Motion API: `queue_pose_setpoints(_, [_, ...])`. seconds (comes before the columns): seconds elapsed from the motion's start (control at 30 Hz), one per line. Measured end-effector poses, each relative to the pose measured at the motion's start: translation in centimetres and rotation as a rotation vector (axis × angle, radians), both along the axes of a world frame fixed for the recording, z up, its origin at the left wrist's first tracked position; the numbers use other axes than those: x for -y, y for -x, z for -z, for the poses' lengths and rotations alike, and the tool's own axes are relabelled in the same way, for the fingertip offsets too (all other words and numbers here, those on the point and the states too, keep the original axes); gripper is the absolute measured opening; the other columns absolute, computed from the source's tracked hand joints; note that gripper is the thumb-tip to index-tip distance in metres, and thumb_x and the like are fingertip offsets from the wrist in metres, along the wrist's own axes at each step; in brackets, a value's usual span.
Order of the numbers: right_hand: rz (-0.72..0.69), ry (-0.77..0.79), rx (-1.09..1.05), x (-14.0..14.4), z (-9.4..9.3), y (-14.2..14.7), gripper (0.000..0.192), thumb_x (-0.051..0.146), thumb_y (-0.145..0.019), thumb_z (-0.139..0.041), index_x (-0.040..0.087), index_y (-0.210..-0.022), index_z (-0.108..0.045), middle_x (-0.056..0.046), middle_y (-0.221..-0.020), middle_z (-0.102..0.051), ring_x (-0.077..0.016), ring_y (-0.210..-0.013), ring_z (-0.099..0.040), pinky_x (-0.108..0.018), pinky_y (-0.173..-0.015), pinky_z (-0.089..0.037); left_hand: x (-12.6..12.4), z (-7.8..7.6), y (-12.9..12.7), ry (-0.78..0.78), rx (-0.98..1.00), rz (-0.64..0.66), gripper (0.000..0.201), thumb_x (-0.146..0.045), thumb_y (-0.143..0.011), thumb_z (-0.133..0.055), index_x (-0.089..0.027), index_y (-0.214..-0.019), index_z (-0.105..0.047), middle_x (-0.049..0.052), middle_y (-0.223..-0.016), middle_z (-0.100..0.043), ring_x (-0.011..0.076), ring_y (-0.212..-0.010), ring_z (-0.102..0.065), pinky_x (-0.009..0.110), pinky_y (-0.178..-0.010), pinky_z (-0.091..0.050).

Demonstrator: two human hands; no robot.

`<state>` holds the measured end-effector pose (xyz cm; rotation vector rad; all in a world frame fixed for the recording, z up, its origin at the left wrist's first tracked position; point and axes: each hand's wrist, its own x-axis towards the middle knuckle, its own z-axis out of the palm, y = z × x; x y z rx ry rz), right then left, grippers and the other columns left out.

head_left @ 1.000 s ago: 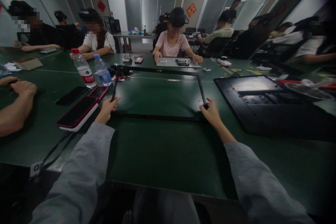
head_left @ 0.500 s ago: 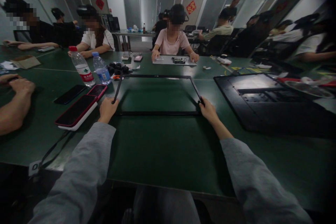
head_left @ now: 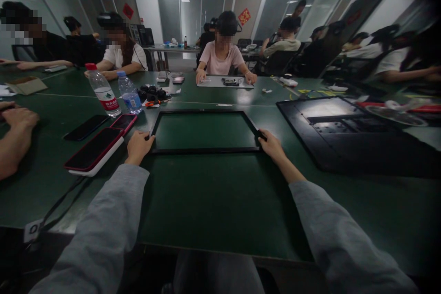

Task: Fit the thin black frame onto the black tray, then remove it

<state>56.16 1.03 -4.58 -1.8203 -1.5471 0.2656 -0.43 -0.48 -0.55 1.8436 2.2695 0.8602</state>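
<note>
Green table (head_left: pixel 213 202): long, people seated all round it.
Panel (head_left: pixel 344 133): black, flat, right of the frame.
Frame (head_left: pixel 206 150): thin black rectangle lying flat mid-table.
Left hand (head_left: pixel 138 145): fingers closed on the frame's near-left corner.
Right hand (head_left: pixel 272 143): gripping its near-right corner.
Phones (head_left: pixel 94 149): just left.

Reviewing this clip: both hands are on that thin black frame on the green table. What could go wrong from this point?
The black frame looks thin and is gripped only at its near corners by the left hand and right hand; it might flex or twist. The phones lie close beside the left hand, and the water bottles stand just beyond; a sideways swing could knock them.
</note>
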Motion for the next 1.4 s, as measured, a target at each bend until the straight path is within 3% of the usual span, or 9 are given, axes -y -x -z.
queue_pose_setpoints(0.27, [-0.016, -0.043, 0.000, 0.2, -0.1, 0.2, 0.055, 0.022, -0.086, -0.054, 0.017, -0.139, -0.068, -0.014, -0.138, -0.072, -0.0328, -0.133, -0.066, -0.055, -0.117, -0.049, 0.5, -0.9, -0.7, 0.124, -0.137, -0.026, 0.052, -0.047, -0.101, -0.055, -0.015, -0.137, -0.074, 0.019, -0.143, -0.065, 0.0350, -0.128, -0.064, 0.044, -0.108, -0.052])
queue_pose_setpoints(0.43, [-0.012, -0.058, 0.052, 0.4, -0.7, 0.4, 0.058, 0.021, -0.080, -0.056, 0.015, -0.136, -0.069, -0.016, -0.134, -0.073, -0.0345, -0.127, -0.068, -0.053, -0.113, -0.052, 0.2, -0.6, -0.4, 0.115, -0.159, -0.027, 0.054, -0.050, -0.101, -0.053, -0.017, -0.138, -0.075, 0.018, -0.144, -0.065, 0.0362, -0.128, -0.065, 0.045, -0.104, -0.054])
queue_pose_setpoints(0.67, [-0.027, -0.161, 0.140, 0.1, -0.5, 0.3, 0.051, 0.022, -0.074, -0.055, 0.016, -0.121, -0.073, -0.017, -0.114, -0.074, -0.0343, -0.113, -0.068, -0.057, -0.110, -0.050, 0.1, -0.3, -0.2, 0.124, -0.146, -0.018, 0.054, -0.050, -0.100, -0.052, -0.017, -0.137, -0.075, 0.020, -0.144, -0.065, 0.0378, -0.126, -0.065, 0.047, -0.099, -0.055])
queue_pose_setpoints(0.9, [-0.044, -0.186, 0.100, -0.1, 0.2, -0.1, 0.054, 0.021, -0.072, -0.054, 0.017, -0.123, -0.072, -0.017, -0.119, -0.074, -0.0334, -0.115, -0.067, -0.057, -0.111, -0.050, 0.2, -0.5, -0.4, 0.117, -0.135, -0.030, 0.054, -0.051, -0.099, -0.054, -0.017, -0.136, -0.076, 0.020, -0.145, -0.065, 0.0383, -0.125, -0.066, 0.048, -0.101, -0.055])
queue_pose_setpoints(1.13, [-0.063, -0.172, -0.003, 0.2, -0.6, 0.5, 0.053, 0.021, -0.069, -0.059, 0.018, -0.120, -0.072, -0.015, -0.121, -0.076, -0.0322, -0.119, -0.069, -0.053, -0.113, -0.051, 0.5, -1.2, -0.7, 0.124, -0.135, -0.034, 0.051, -0.048, -0.100, -0.056, -0.017, -0.135, -0.076, 0.019, -0.143, -0.067, 0.0361, -0.125, -0.066, 0.045, -0.103, -0.053])
queue_pose_setpoints(1.4, [-0.050, -0.170, 0.026, 0.2, -0.6, 0.5, 0.054, 0.021, -0.069, -0.059, 0.018, -0.121, -0.073, -0.015, -0.123, -0.076, -0.0332, -0.120, -0.069, -0.053, -0.113, -0.051, 1.0, -1.6, -1.1, 0.120, -0.138, -0.040, 0.049, -0.048, -0.100, -0.054, -0.020, -0.135, -0.076, 0.017, -0.142, -0.067, 0.0343, -0.122, -0.067, 0.042, -0.101, -0.054])
